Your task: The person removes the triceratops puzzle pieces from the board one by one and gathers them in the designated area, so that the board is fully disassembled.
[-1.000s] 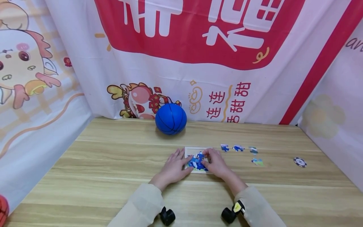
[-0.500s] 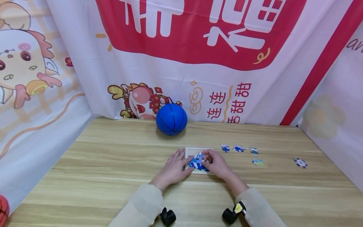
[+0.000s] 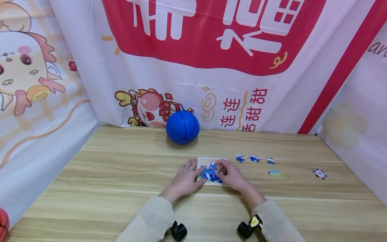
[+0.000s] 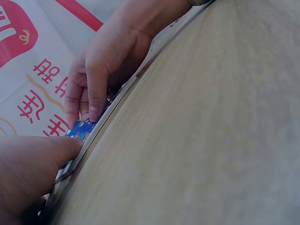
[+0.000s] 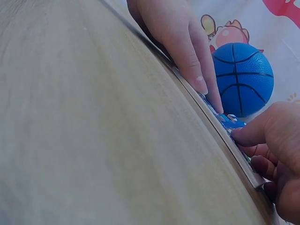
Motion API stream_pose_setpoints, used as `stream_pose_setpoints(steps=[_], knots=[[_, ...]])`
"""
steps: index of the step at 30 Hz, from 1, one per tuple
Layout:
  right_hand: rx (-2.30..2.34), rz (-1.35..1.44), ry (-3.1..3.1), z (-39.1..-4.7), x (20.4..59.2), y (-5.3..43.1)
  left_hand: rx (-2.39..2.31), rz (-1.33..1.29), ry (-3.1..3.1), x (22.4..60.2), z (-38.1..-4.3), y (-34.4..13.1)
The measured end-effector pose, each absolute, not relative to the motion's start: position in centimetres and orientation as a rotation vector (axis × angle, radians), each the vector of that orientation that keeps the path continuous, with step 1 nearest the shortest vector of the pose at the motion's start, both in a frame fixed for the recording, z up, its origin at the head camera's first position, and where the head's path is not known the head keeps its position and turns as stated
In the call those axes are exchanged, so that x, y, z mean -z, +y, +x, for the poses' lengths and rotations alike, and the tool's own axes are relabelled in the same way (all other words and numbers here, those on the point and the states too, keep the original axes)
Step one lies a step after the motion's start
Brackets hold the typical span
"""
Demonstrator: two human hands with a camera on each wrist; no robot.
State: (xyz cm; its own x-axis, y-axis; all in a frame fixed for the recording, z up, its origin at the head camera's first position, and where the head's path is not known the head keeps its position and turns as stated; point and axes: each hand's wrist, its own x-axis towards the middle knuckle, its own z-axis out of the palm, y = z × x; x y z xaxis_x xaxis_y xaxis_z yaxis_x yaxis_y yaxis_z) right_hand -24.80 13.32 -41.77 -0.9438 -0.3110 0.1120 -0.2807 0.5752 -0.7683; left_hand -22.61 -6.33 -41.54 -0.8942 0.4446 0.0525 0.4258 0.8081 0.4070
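Observation:
In the head view a jigsaw puzzle tray [image 3: 208,158] with a pale border lies on the table, partly filled with blue pieces. My right hand [image 3: 231,174] pinches a blue puzzle piece [image 3: 213,168] between thumb and curled fingers, over the assembled pieces. My left hand [image 3: 185,178] rests along the tray's left side, its fingers straight and its thumb across the puzzle. Both wrist views look low along the table. There the raised blue piece [image 4: 84,127] stands between the hands, and the right thumb [image 5: 246,133] presses at it.
Several loose puzzle pieces [image 3: 254,158] lie right of the tray. Farther right is a round poker chip [image 3: 319,173]. A blue ball [image 3: 182,127] sits behind the tray near the curtain [image 3: 151,74]. A red ball [image 3: 3,223] shows at the left edge.
The blue piece in the right hand has tilted and turned slightly, catching the light midway. Both hands keep nearly the same place over the tray.

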Motion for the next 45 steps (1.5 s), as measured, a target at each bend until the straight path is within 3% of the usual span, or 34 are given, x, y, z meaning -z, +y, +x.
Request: stream_pose_setpoints(steps=[20,27,35,45], knots=[[1.485,-0.445,2.697,-25.2,40.4,14.4,-0.643,0.710,2.951,41.7,-22.4,-6.4],[1.494,-0.381,2.683,-24.5,38.1,18.0,-0.653,0.707,2.955,41.7,-22.4,-6.3],[1.584,-0.502,2.745,-23.5,37.6,23.4,-0.659,0.684,2.953,41.7,-22.4,-6.4],[1.460,-0.258,2.771,-23.1,38.5,28.1,-0.655,0.689,2.960,41.8,-22.5,-6.4]])
